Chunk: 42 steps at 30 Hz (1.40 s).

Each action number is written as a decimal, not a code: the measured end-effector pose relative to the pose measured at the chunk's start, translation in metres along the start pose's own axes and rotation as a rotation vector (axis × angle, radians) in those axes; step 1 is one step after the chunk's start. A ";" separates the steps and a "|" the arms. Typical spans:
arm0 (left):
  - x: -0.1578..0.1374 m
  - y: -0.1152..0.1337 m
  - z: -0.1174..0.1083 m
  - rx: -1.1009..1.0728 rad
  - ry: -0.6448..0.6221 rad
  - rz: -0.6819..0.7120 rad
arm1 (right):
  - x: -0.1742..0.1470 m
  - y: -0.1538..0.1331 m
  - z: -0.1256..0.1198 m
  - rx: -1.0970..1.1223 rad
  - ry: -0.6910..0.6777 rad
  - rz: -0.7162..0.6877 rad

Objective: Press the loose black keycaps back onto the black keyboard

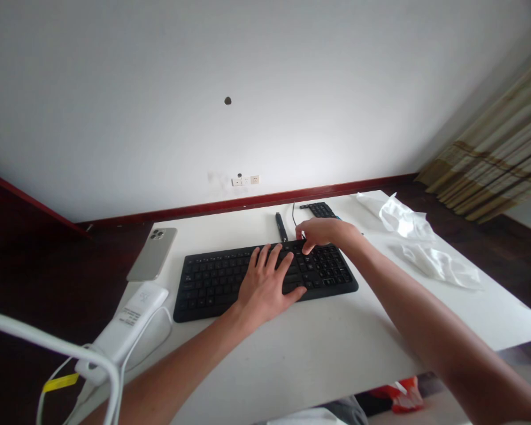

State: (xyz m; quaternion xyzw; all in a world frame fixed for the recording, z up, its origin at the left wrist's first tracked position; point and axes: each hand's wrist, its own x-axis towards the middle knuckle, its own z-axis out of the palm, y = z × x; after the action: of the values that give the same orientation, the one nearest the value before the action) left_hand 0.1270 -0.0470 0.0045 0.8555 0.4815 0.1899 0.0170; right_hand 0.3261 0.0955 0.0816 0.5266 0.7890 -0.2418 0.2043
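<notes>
A black keyboard (216, 282) lies on the white table (336, 342), slightly slanted. My left hand (265, 283) rests flat on its middle, fingers spread over the keys and thumb out towards the right. At the back edge, right of centre, is my right hand (316, 233); its fingers are bent down at the edge and the thumb lies over the upper keys. What sits between those fingers is largely hidden. A thin black cable (294, 212) runs down to them from behind. Left of this hand lies a narrow black stick-like object (282, 227).
Behind my right hand sits a small black keypad-like piece (321, 209). Crumpled clear plastic wrapping (438, 265) covers part of the right side. On the left are a phone (153, 254), a white power strip (126, 321) and a thick white curved tube (48, 339) in front.
</notes>
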 end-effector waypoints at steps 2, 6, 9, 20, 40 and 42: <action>0.000 0.000 0.000 0.002 -0.006 -0.002 | 0.001 0.000 0.002 -0.039 0.017 0.001; 0.000 0.000 -0.001 0.007 -0.014 -0.002 | 0.004 0.005 0.003 -0.046 0.034 -0.018; 0.000 0.000 -0.001 0.008 -0.011 0.000 | 0.007 0.018 -0.003 0.007 -0.004 -0.091; 0.000 0.000 0.001 -0.011 0.017 0.001 | 0.057 0.086 0.004 -0.007 0.870 -0.174; -0.001 0.000 0.000 -0.004 -0.005 -0.007 | 0.078 0.103 0.017 0.120 0.856 -0.213; 0.000 -0.001 0.000 -0.003 -0.005 -0.007 | 0.077 0.099 0.015 0.137 0.835 -0.208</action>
State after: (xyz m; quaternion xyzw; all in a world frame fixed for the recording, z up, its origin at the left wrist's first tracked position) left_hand 0.1263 -0.0471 0.0045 0.8543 0.4841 0.1883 0.0203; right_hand 0.3910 0.1751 0.0093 0.5094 0.8349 -0.0792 -0.1928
